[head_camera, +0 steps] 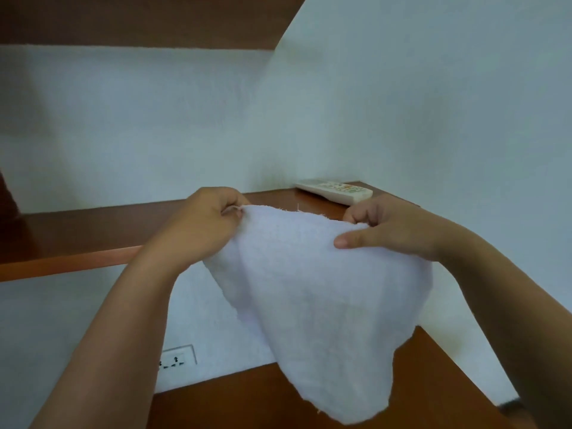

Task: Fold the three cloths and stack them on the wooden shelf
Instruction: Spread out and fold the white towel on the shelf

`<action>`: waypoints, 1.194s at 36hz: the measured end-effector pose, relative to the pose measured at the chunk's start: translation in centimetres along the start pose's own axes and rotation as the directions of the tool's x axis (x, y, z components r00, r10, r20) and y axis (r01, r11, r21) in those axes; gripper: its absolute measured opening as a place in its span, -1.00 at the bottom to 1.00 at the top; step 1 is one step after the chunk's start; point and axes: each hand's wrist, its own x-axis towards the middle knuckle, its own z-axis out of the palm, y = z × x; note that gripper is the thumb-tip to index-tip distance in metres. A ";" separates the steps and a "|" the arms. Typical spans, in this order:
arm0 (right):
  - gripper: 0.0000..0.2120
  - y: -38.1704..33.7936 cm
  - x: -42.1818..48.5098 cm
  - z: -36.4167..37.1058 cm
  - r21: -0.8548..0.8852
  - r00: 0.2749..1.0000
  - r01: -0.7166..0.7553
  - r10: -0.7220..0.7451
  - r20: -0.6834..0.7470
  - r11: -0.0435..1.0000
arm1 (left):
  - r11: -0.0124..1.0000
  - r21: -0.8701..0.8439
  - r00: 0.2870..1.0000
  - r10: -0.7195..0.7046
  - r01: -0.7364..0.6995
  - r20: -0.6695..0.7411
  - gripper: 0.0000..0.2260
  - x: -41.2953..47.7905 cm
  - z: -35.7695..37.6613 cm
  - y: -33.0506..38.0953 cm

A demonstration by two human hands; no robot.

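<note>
Two bare hands hold one white cloth (309, 289) up in the air, in front of the shelf (77, 233). From where I stand, the left hand (204, 224) has its fingers curled tight. It pinches the cloth's top left corner, thumb and forefinger pressed together on the frayed edge. The right hand (393, 230) takes the top right corner. Its thumb (343, 243) lies flat across the near face of the cloth and its fingers (360, 215) curl behind the top edge, so the fabric is clamped between them.

The top edge runs between the two hands in a shallow arch, about level with the shelf's surface. Whether it touches the wood I cannot tell. Below that the cloth hangs loose, narrowing to a ragged lower end. It falls in front of the wall (123, 134) and over a lower board (433, 366) of the same brown wood. Loose threads stick out along its edges.

On the shelf, back in the corner and just beyond the right hand, lies a pale remote (335, 190) with coloured buttons, apart from the cloth. A white socket (179, 356) sits in the wall under the shelf, near the left forearm. Another brown board (139, 20) runs overhead.
</note>
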 end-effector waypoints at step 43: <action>-0.65 4.1 -0.7 -0.6 -0.178 0.972 0.236 -0.234 0.032 0.955 | 0.964 -0.254 0.975 0.018 -0.075 -0.220 -0.67 -6.3 1.5 -2.8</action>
